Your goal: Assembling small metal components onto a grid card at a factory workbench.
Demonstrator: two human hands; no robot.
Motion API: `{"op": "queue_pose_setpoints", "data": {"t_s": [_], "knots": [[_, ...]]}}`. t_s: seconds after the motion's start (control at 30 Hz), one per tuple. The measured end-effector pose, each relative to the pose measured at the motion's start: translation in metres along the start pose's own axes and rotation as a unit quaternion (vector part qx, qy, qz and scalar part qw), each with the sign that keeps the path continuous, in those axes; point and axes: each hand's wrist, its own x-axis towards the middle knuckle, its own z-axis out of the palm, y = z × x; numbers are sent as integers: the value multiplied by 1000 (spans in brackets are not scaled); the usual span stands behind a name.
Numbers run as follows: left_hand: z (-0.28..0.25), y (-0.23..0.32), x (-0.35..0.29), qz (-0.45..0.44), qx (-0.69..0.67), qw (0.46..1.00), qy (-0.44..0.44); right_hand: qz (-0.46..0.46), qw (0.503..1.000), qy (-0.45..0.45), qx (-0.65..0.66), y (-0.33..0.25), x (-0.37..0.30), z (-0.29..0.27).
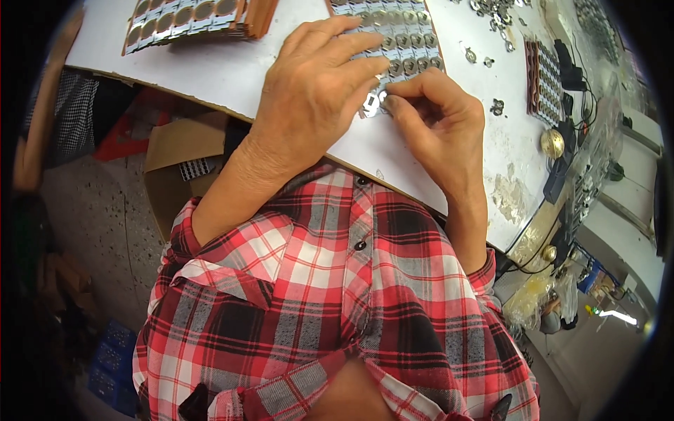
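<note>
A panel of joined small boards (417,42), set with rows of round metal clips, lies on the white table in front of me. My left hand (302,88) rests over its left side with the fingers stretched out and slightly apart. My right hand (442,119) is closed, thumb and forefinger pinching a small silvery metal clip (383,98) at the panel's near edge. The left thumb comes down close to that same corner. Part of the panel is hidden under the left fingers.
A stack of similar panels (189,17) stands at the far left. Loose metal clips (498,14) are scattered at the far right, near a smaller stack of panels (543,81). Below the table edge is an open cardboard box (165,151). Another person's arm (42,119) shows at left.
</note>
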Motion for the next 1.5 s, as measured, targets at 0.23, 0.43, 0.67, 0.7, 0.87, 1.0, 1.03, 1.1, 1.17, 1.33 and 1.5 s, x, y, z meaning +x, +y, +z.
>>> {"op": "queue_pose_setpoints", "data": {"t_s": [0.23,0.43,0.67,0.7,0.87,1.0,1.03,1.1,1.17,1.33,1.5], "knots": [[-4,-1,0,-5,-7,1000,-3,22,999,43,7,-5,-3,8],[-1,0,0,-7,-4,1000,8,20,1000,4,-13,-5,2,2],[-3,4,-1,-26,27,999,14,-9,981,185,-54,9,-6,-7],[-6,3,-3,-29,26,999,9,-20,966,235,-105,20,-8,-18],[-6,4,-3,-33,20,999,-6,51,906,268,-323,55,-21,-75],[-8,4,-2,-37,10,999,-14,115,960,235,-100,56,-32,-84],[-8,5,-2,-36,8,999,-14,136,962,235,-20,50,-34,-84],[-8,4,-3,-35,11,999,-16,157,958,234,62,49,-35,-80],[-8,3,-4,-34,13,999,-19,108,953,280,34,52,-35,-76],[-5,2,0,-29,8,999,-19,105,957,272,-6,58,-34,-76],[1,-5,5,-32,2,999,-9,98,951,291,-25,51,-13,-62]]}}
